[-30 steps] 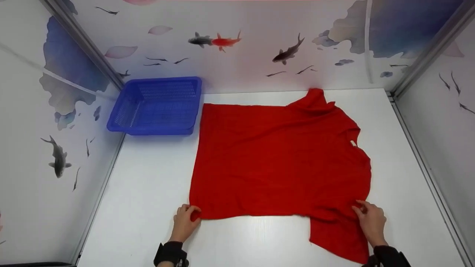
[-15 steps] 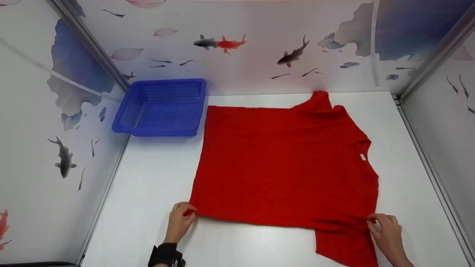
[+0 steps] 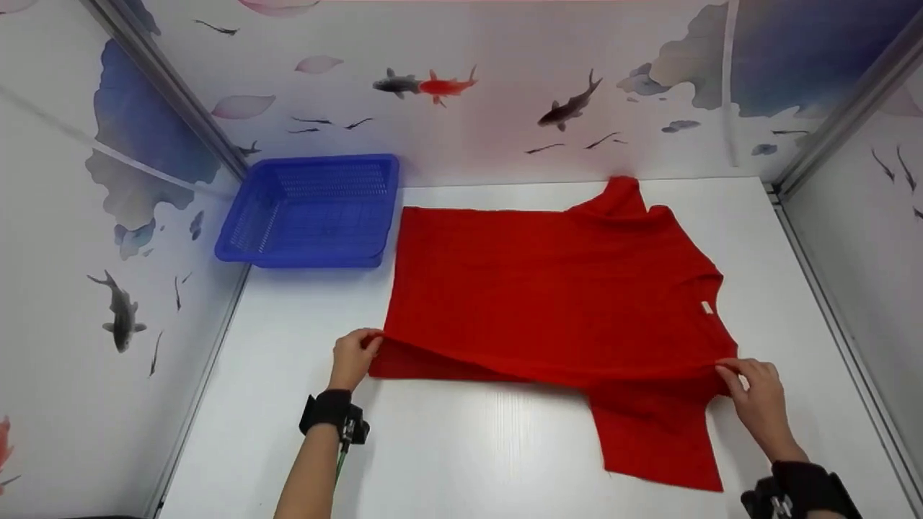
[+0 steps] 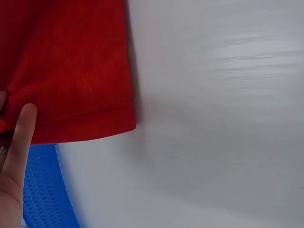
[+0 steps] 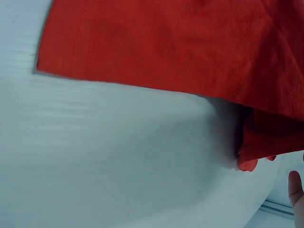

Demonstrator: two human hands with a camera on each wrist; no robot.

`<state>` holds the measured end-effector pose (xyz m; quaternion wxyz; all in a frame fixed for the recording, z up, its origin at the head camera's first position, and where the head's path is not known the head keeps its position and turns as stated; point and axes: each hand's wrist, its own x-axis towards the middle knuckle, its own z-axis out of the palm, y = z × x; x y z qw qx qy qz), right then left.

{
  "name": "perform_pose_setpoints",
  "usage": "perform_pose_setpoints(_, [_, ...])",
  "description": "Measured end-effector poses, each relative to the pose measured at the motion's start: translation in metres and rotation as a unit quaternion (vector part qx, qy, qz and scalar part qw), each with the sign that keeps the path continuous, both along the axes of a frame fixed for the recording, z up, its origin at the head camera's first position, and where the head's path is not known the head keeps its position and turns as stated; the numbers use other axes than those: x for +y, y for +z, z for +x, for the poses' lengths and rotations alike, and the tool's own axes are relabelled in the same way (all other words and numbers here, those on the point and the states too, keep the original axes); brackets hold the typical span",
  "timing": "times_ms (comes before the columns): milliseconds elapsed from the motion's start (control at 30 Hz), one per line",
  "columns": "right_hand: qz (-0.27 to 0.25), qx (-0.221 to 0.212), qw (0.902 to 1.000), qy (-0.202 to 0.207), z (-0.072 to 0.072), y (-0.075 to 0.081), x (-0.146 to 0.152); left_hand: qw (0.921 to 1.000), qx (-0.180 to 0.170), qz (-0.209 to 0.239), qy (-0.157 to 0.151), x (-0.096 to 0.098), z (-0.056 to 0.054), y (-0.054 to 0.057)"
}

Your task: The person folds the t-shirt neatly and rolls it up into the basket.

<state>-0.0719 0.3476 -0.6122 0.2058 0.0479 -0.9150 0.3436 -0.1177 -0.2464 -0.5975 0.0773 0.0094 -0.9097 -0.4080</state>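
Note:
A red T-shirt (image 3: 519,288) lies spread sideways, its hem to the left and its collar with a small white label to the right. At the hem's near corner my left hand (image 3: 353,357) pinches the upper layer and holds it up, so the darker lower layer shows beneath. My right hand (image 3: 753,393) pinches the shirt at the shoulder, below the collar. Between the hands the lifted cloth makes a slanting fold. The near sleeve (image 3: 660,440) hangs toward the front. In the left wrist view a finger (image 4: 23,128) lies along the hem; the right wrist view shows only a fingertip (image 5: 295,183).
A blue plastic basket (image 3: 310,223) with perforated sides stands at the back left, beside the shirt's hem. White panels printed with fish rise behind and on both sides of the white table (image 3: 288,324), joined by metal corner rails (image 3: 173,94).
Both hands have moved away from the body, raising the shirt's near edge with them. The lower layer at the hem has come into sight, and the near sleeve has been drawn along.

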Motion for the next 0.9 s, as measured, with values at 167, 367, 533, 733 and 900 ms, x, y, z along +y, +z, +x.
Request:
perform_pose_setpoints(167, [-0.007, -0.115, 0.9932, -0.019, -0.024, 0.001, -0.003, 0.9983, -0.050, -0.022, 0.022, 0.008, -0.031, -0.003])
perform_pose_setpoints(367, [0.018, -0.191, 0.9803, -0.047, -0.038, -0.007, -0.008, 0.9968, -0.063, -0.036, 0.035, 0.018, -0.046, -0.016])
perform_pose_setpoints(533, [0.074, -0.198, 0.9760, -0.053, -0.044, -0.016, -0.011, 0.9947, -0.083, -0.045, 0.040, 0.026, -0.046, -0.025])
perform_pose_setpoints(733, [0.132, -0.200, 0.9700, -0.041, -0.047, -0.021, -0.011, 0.9950, -0.073, -0.067, 0.012, 0.035, -0.042, -0.033])
perform_pose_setpoints(900, [0.123, -0.174, 0.9759, -0.046, -0.042, -0.017, -0.009, 0.9967, -0.035, -0.069, 0.024, 0.048, -0.039, -0.033])
